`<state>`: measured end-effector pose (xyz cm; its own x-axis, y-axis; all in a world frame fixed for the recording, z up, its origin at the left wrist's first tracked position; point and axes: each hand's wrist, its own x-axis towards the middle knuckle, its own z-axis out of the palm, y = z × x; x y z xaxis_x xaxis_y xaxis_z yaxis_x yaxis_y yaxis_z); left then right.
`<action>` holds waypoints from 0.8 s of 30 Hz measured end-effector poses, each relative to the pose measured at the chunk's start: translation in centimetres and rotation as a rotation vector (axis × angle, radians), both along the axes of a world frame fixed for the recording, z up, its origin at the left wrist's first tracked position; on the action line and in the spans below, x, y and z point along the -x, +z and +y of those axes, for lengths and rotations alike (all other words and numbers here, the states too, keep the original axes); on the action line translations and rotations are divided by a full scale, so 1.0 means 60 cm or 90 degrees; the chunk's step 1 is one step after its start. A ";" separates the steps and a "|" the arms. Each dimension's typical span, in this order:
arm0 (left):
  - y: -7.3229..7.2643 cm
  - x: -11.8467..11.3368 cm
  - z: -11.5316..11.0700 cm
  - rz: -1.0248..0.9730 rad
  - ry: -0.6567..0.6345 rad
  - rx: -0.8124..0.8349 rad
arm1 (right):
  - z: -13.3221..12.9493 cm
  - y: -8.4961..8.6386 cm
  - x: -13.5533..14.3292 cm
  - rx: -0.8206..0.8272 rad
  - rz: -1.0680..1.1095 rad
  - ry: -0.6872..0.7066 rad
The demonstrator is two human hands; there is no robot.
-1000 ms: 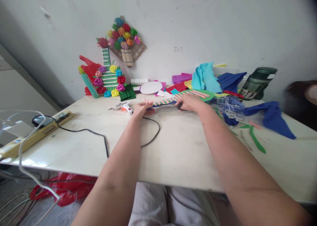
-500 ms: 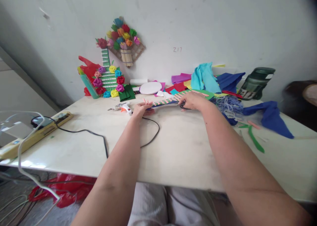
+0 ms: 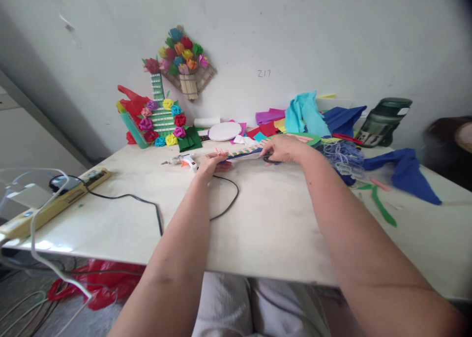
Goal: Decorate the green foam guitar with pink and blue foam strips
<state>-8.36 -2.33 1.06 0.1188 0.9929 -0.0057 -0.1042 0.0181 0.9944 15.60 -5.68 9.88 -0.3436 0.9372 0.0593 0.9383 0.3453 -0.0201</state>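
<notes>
My left hand [image 3: 214,162] is closed on the left end of a long craft board [image 3: 241,153] covered with green and blue paper and crossed by short pink strips. Its wider green right part [image 3: 313,139] rests farther back, partly behind my other hand. My right hand [image 3: 283,149] is closed around scissors [image 3: 269,159], whose black handle shows below the fingers. The blades lie close along the near edge of the board; whether they are apart is too small to tell. Just left of my left hand lies a white glue gun [image 3: 190,162].
A paper-flower guitar [image 3: 162,115] leans on the wall. White oval card [image 3: 224,131], crepe paper [image 3: 304,113], yarn [image 3: 342,157] and a dark green bottle [image 3: 385,122] stand or lie behind. A black cord [image 3: 236,194] crosses the table near a power strip [image 3: 59,199].
My right hand has shifted slightly left along the board with the scissors. My left hand stays at the board's left end.
</notes>
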 end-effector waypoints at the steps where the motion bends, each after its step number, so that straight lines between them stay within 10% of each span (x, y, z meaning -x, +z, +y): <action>1: 0.000 0.000 0.000 0.001 -0.001 -0.001 | 0.001 -0.003 0.003 -0.004 0.003 0.001; 24: 0.002 0.000 0.001 0.007 -0.006 0.010 | 0.029 -0.043 0.009 -0.041 0.084 0.036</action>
